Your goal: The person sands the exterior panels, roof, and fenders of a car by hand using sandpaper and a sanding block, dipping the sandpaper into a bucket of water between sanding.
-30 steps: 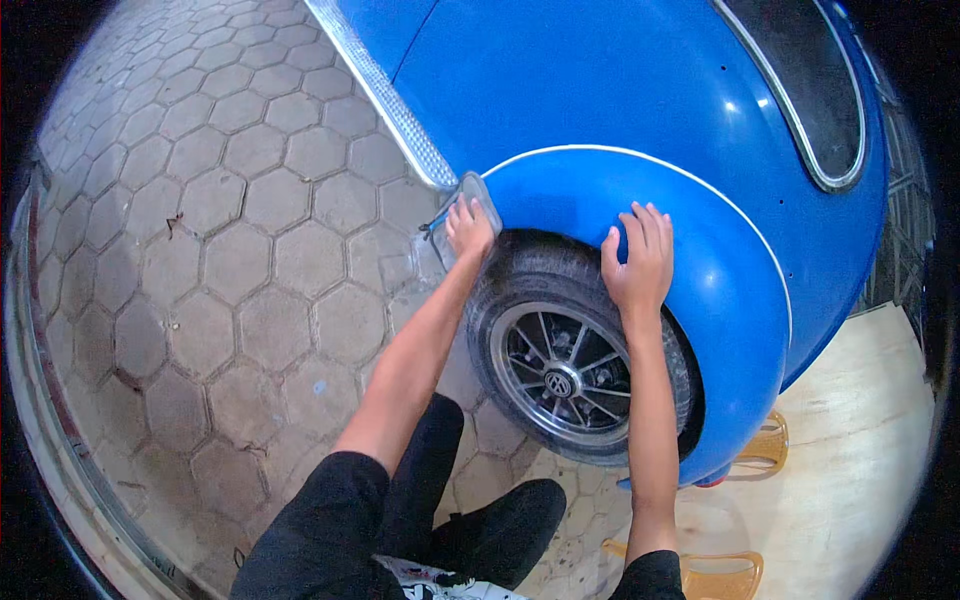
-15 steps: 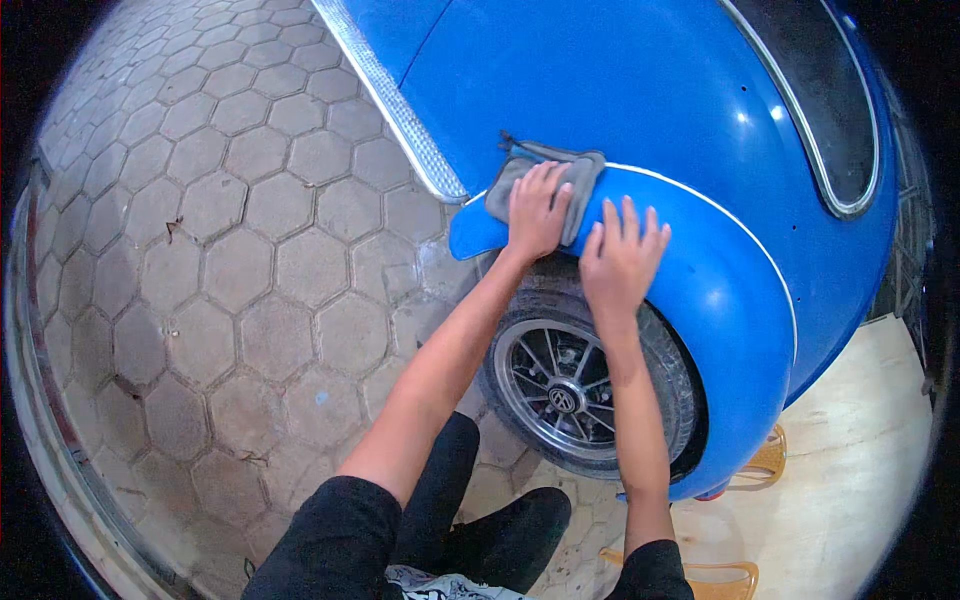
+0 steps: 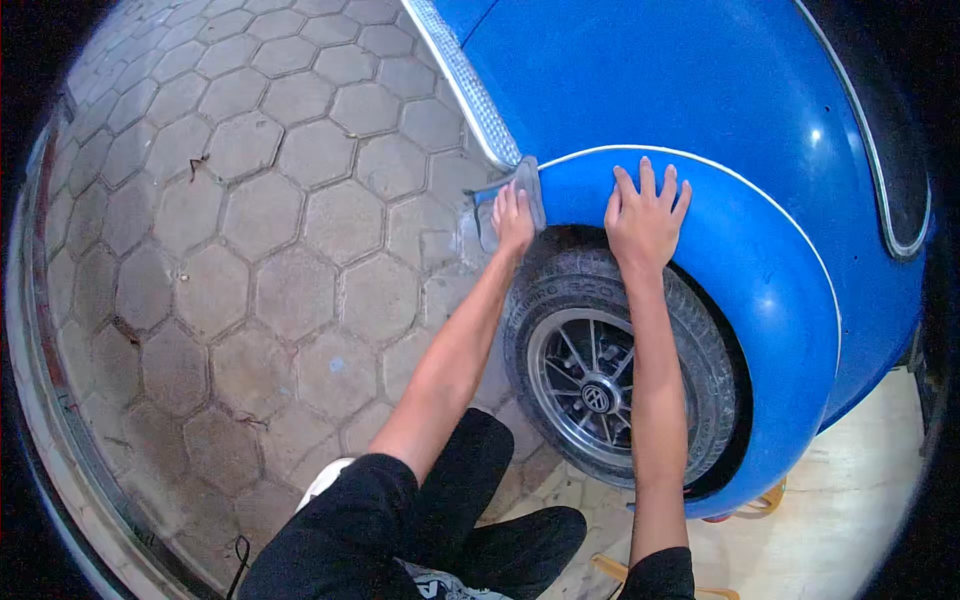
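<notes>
My left hand holds a grey cloth against the front end of the blue car's fender, at its lower tip. The cloth bends around the fender's edge, and some of it shows beyond the fingers on the left. My right hand lies flat on the top of the fender with its fingers spread and nothing in it. Below both hands is the wheel, with a dark tyre and a silver spoked rim, partly hidden by my right forearm.
A ridged metal-trimmed running board ends near the cloth. Blue bodywork rises beyond the fender to a dark window. Hexagonal paving spreads to the left. Wooden chair parts show by the pale floor at right.
My left hand has slid the cloth from the fender's top down to its front tip. My right hand stays on the fender, now flatter. The view has shifted, so the car appears farther right.
</notes>
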The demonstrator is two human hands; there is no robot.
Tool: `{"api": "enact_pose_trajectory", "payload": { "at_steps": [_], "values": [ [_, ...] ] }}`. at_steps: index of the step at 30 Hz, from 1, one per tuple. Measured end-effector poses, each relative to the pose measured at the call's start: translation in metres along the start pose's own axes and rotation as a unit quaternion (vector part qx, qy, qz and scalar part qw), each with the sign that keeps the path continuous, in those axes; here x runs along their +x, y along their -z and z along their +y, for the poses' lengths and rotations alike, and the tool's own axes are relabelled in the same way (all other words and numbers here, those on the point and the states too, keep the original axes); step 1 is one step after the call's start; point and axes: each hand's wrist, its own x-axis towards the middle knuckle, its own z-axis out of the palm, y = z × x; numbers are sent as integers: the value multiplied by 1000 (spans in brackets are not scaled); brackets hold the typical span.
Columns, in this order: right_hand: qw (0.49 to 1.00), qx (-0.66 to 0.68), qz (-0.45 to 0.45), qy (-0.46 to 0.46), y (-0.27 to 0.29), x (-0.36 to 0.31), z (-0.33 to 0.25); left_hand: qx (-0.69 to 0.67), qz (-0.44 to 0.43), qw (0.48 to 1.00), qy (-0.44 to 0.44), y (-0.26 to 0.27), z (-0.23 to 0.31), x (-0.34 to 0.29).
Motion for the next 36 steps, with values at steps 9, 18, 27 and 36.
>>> {"api": "enact_pose_trajectory", "payload": {
  "at_steps": [9,18,27,36],
  "values": [
    [984,177,-4,-14,15,7,-2,-100,149,969,171,-26,65,-33],
    [783,568,116,-223,86,-34,88,-61,19,974,-219,-49,158,-120],
    [958,129,151,-207,157,-133,201,37,41,985,-163,-27,172,-78],
    [852,156,354,-354,147,-172,216,158,-212,741,-618,-84,372,-213]
  ]
}}
